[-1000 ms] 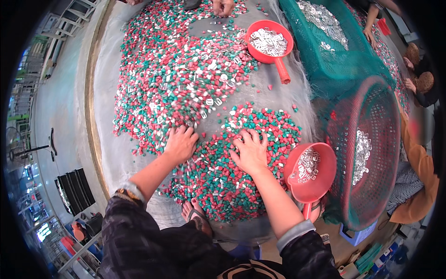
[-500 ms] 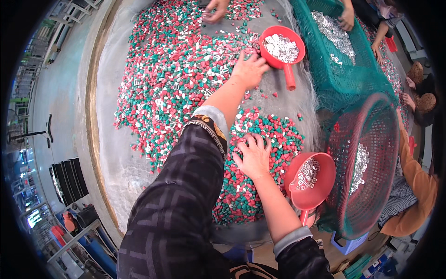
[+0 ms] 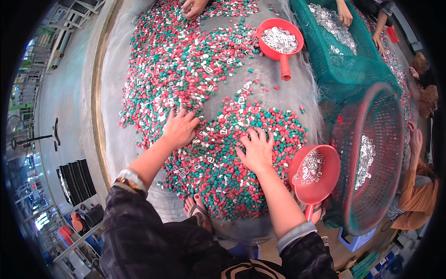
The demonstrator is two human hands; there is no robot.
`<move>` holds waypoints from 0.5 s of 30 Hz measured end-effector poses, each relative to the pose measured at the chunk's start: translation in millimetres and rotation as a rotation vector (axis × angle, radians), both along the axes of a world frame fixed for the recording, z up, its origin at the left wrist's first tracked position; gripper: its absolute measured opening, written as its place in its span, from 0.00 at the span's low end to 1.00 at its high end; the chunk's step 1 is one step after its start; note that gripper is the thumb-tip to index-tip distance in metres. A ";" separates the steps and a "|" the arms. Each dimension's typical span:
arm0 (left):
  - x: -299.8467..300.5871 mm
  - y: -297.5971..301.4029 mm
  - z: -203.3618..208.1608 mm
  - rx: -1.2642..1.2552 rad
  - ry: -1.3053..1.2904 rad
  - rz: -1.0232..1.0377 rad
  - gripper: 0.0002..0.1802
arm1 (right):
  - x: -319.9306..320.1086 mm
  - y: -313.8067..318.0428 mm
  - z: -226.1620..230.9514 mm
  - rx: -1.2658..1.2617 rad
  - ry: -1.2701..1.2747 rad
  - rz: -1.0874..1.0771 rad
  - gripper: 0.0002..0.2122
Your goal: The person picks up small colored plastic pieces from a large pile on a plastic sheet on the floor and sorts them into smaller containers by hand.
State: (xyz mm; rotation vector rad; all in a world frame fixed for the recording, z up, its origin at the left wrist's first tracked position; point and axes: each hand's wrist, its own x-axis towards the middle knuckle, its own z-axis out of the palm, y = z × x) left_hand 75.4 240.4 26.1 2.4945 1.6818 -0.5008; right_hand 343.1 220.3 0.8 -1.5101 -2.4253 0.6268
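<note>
Small red and green triangular pieces (image 3: 232, 186) lie heaped on a grey sheet, with white buckle-like pieces (image 3: 208, 69) mixed among them. My left hand (image 3: 181, 129) rests on the left side of the heap, fingers spread and pressed into the pieces. Right of it, my right hand (image 3: 258, 149) lies palm down on the near heap with its fingers apart. Neither hand grips anything that I can see. Beside my right forearm stands a red scoop (image 3: 329, 162) with pale buckle-like pieces inside. Another red scoop (image 3: 285, 67), filled with white ones, sits farther off.
A large red mesh basket (image 3: 388, 149) stands at the right, holding pale pieces. Beyond it is a green basket (image 3: 367, 76) with netting. Another person's hand (image 3: 194, 8) works at the far end; more people's hands (image 3: 344, 15) are at the right. A raised edge (image 3: 96, 93) runs along the left.
My left hand has drawn back from beside the far scoop, toward me and to the left. Pieces have shifted nearer, baring grey sheet mid-table. My right hand stays nearly in place.
</note>
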 end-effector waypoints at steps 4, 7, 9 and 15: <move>25.6 11.4 44.0 -0.241 0.275 0.252 0.15 | 0.2 -0.3 -4.1 0.003 -0.022 -0.013 0.12; 53.3 53.0 28.9 -0.023 -0.218 0.180 0.11 | -0.1 -0.9 -2.7 0.017 -0.027 -0.017 0.12; 79.5 93.0 8.8 0.038 -0.448 0.137 0.11 | -0.3 -1.4 -1.3 0.030 -0.021 -0.012 0.13; 95.4 125.9 -60.1 0.265 -0.693 0.131 0.11 | -3.2 -2.8 -1.4 0.028 -0.028 -0.017 0.13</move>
